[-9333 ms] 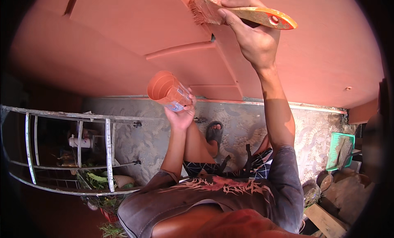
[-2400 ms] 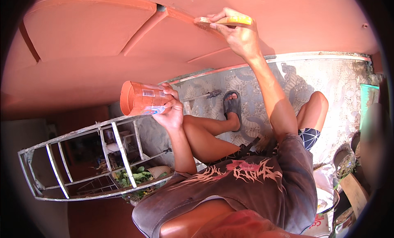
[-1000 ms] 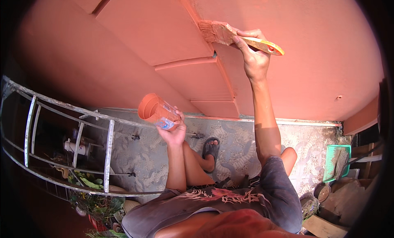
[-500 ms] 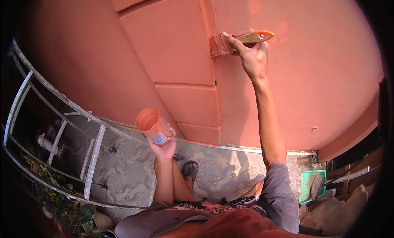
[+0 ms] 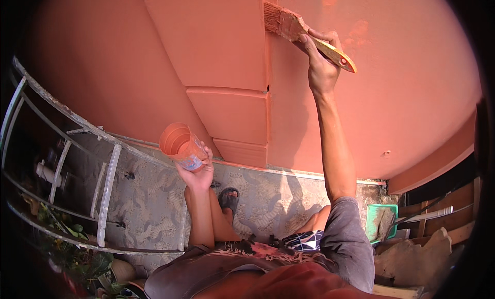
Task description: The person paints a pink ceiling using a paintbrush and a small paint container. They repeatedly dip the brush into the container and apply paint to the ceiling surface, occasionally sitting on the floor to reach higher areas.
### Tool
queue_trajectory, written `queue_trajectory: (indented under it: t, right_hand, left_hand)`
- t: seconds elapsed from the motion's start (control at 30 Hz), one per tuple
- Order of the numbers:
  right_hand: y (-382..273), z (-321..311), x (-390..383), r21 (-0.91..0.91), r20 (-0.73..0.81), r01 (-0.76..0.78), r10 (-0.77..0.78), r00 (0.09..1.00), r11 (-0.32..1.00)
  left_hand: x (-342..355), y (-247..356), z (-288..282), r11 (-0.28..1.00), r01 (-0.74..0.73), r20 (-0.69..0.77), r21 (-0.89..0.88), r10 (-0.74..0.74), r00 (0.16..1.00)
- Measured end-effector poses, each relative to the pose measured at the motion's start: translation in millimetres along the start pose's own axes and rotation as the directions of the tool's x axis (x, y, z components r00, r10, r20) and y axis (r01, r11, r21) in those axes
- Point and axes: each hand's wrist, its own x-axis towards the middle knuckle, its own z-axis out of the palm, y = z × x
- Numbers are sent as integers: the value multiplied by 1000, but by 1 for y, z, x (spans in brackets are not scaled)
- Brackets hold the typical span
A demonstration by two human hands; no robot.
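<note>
My right hand (image 5: 324, 61) is closed round a flat paintbrush (image 5: 336, 54) with a yellow and orange handle. The brush slants up to the left, and its paint-coated bristles touch the salmon-coloured wall (image 5: 402, 87) along the edge of a raised panel (image 5: 216, 41). Lower down and to the left, my left hand (image 5: 198, 174) grips a plastic cup (image 5: 180, 144) smeared with the same salmon paint and carrying a pale label. The cup is tilted so its mouth shows, with paint on the inner walls. How much paint it holds I cannot tell.
A metal frame like a ladder (image 5: 108, 196) stands at the left. Potted plants (image 5: 77, 257) are at the lower left. On the right, a green tray (image 5: 381, 221) lies beside wooden boards (image 5: 417, 263). Patterned paving (image 5: 268, 206) runs along the wall's foot.
My right hand has tilted the brush, bringing the bristles higher along the panel edge and the handle end lower. The view has shifted, and the cup now appears slightly farther left and higher.
</note>
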Motion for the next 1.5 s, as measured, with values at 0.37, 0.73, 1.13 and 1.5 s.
queue_trajectory:
  t: [0.37, 0.73, 1.13, 1.5]
  right_hand:
    - [98, -114, -295, 470, -269, -566, 721, 639, 677]
    - [147, -171, -412, 645, -288, -518, 807, 515, 561]
    - [215, -223, -566, 569, -389, -632, 849, 358, 527]
    - [199, -196, -539, 235, -434, -731, 742, 511, 640]
  left_hand:
    - [12, -2, -3, 984, 181, -103, 6, -179, 978]
    - [21, -33, 1, 904, 427, -159, -35, -427, 890]
    - [29, -68, 1, 826, 554, -216, -100, -562, 799]
    - [28, -47, -4, 829, 555, -217, -69, -555, 803]
